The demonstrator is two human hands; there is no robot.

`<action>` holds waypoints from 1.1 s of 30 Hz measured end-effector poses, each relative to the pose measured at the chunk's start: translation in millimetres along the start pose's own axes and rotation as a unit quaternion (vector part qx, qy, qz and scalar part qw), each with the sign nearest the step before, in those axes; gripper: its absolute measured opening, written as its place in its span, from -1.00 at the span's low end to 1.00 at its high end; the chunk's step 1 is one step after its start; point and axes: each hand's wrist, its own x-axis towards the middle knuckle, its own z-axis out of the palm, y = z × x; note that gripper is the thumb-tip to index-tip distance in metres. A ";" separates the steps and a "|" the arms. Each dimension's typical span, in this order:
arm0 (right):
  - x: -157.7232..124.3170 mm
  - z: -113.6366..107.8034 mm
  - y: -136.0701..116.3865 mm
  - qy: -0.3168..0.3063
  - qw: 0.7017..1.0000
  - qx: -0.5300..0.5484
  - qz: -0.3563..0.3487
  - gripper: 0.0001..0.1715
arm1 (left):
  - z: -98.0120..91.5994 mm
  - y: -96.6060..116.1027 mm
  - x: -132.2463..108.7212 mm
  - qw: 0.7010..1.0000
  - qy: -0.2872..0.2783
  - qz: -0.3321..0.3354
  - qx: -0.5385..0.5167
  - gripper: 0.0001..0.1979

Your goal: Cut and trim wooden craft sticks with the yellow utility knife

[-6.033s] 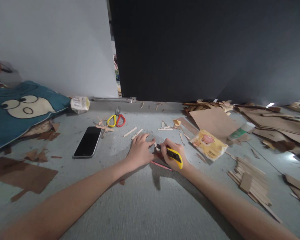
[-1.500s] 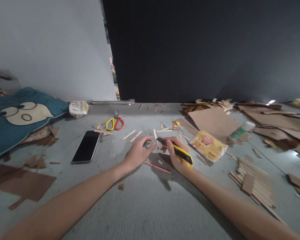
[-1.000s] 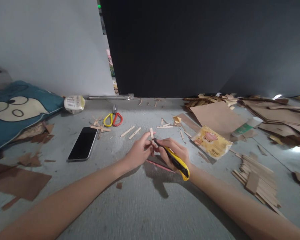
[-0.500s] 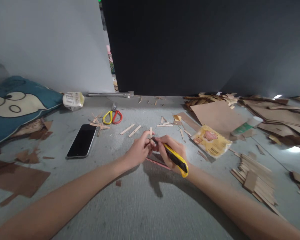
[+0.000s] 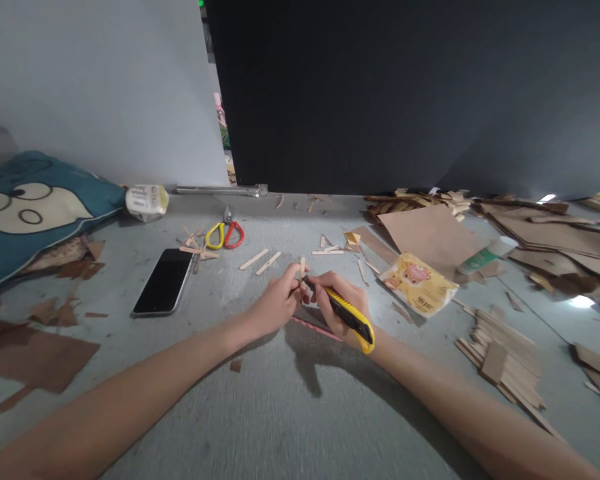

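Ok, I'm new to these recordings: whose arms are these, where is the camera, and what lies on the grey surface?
No machine here: one camera sits on a person's head, looking forward and down, so both bare arms are their own. The left hand pinches a short wooden stick; the right hand grips a yellow utility knife, its tip at the stick. On the grey surface lie a phone, scissors, loose sticks, a yellow packet, a pink pencil by the hands and a pile of wood strips.

Left hand [image 5: 276,304] and right hand [image 5: 341,305] clenched
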 end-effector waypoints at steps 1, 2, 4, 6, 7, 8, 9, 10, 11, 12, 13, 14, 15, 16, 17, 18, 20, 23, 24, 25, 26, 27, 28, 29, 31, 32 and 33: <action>0.2 1.2 -0.2 0.001 1.000 -0.001 0.000 -0.85 | 0.7 -1.2 0.4 1.000 0.006 -0.004 -0.011 -0.76; 0.3 2.5 -0.3 0.002 1.000 -0.005 0.001 -0.84 | 1.5 -2.2 0.8 1.000 0.012 -0.008 -0.026 -0.73; 0.4 4.7 -0.6 0.000 1.000 -0.016 0.007 -0.83 | 2.8 -3.2 1.4 0.998 0.021 -0.019 -0.054 -0.66; 0.4 5.4 -0.7 -0.004 1.000 -0.019 0.013 -0.81 | 3.0 -3.1 1.5 0.998 0.020 -0.024 -0.060 -0.64; 0.4 5.0 -0.7 -0.005 1.000 -0.017 0.015 -0.81 | 2.8 -2.8 1.3 0.998 0.018 -0.021 -0.054 -0.65; 0.4 4.3 -0.8 -0.005 1.000 -0.015 0.017 -0.80 | 2.3 -2.5 0.9 0.999 0.015 -0.017 -0.044 -0.67; 0.5 3.4 -0.9 -0.004 1.000 -0.012 0.018 -0.80 | 1.8 -2.2 0.3 0.999 0.013 -0.011 -0.034 -0.70; 0.6 2.3 -1.0 -0.004 1.000 -0.011 0.018 -0.81 | 1.3 -2.2 -0.2 1.000 0.013 -0.004 -0.025 -0.72; 0.7 1.3 -1.2 -0.005 1.000 -0.009 0.017 -0.81 | 1.0 -2.4 -0.8 1.000 0.013 0.002 -0.017 -0.73; 0.9 0.6 -1.4 -0.006 1.000 -0.008 0.017 -0.82 | 0.8 -3.0 -1.2 1.000 0.013 0.006 -0.011 -0.73; 1.0 0.2 -1.4 -0.009 1.000 -0.008 0.017 -0.84 | 0.9 -3.9 -1.4 1.000 0.014 0.007 -0.008 -0.73; 1.1 0.2 -1.4 -0.010 1.000 -0.009 0.017 -0.85 | 1.1 -5.2 -1.3 1.000 0.015 0.005 -0.008 -0.73; 1.1 0.6 -1.3 -0.009 1.000 -0.011 0.018 -0.85 | 1.5 -6.8 -1.0 1.000 0.016 0.001 -0.012 -0.72; 1.1 1.4 -1.1 -0.007 1.000 -0.013 0.020 -0.85 | 2.0 -8.6 -0.3 1.000 0.018 -0.004 -0.021 -0.71; 1.1 2.4 -0.8 -0.005 1.000 -0.015 0.021 -0.85 | 2.5 -10.5 0.5 0.999 0.019 -0.009 -0.035 -0.69; 1.0 3.5 -0.5 -0.003 1.000 -0.015 0.021 -0.85 | 2.9 -12.3 1.4 0.998 0.019 -0.013 -0.052 -0.66; 0.5 5.7 0.2 -0.002 1.000 -0.009 0.023 -0.86 | 3.2 -15.0 2.8 0.997 0.015 -0.016 -0.079 -0.62; -0.5 7.4 0.7 0.002 1.000 -0.008 0.025 -0.86 | 2.6 -16.3 3.2 0.998 0.008 -0.008 -0.066 -0.62; -0.8 7.5 0.7 0.004 1.000 -0.010 0.024 -0.86 | 2.3 -16.0 2.9 0.999 0.008 -0.002 -0.052 -0.64; -1.1 7.3 0.7 0.007 1.000 -0.012 0.022 -0.86 | 1.8 -15.3 2.5 0.999 0.009 0.004 -0.037 -0.65; -1.3 7.0 0.7 0.010 1.000 -0.013 0.019 -0.86 | 1.4 -14.2 2.1 1.000 0.010 0.010 -0.023 -0.66; -1.5 6.5 0.6 0.012 1.000 -0.013 0.017 -0.85 | 0.9 -12.9 1.8 1.000 0.010 0.015 -0.009 -0.67; -1.7 6.1 0.6 0.014 1.000 -0.012 0.015 -0.85 | 0.4 -11.5 1.5 1.000 0.012 0.020 0.004 -0.68; -1.9 5.7 0.5 0.014 1.000 -0.011 0.015 -0.85 | 0.0 -10.0 1.3 1.000 0.013 0.024 0.016 -0.69; -2.2 5.6 0.3 0.013 1.000 -0.012 0.014 -0.85 | -0.2 -7.5 1.1 0.999 0.011 0.024 0.028 -0.72; -2.4 5.9 0.2 0.014 1.000 -0.015 0.013 -0.85 | 0.1 -6.8 1.2 0.999 0.009 0.021 0.023 -0.72; -2.4 6.4 0.0 0.015 1.000 -0.018 0.011 -0.85 | 0.7 -6.7 1.2 1.000 0.007 0.015 0.010 -0.71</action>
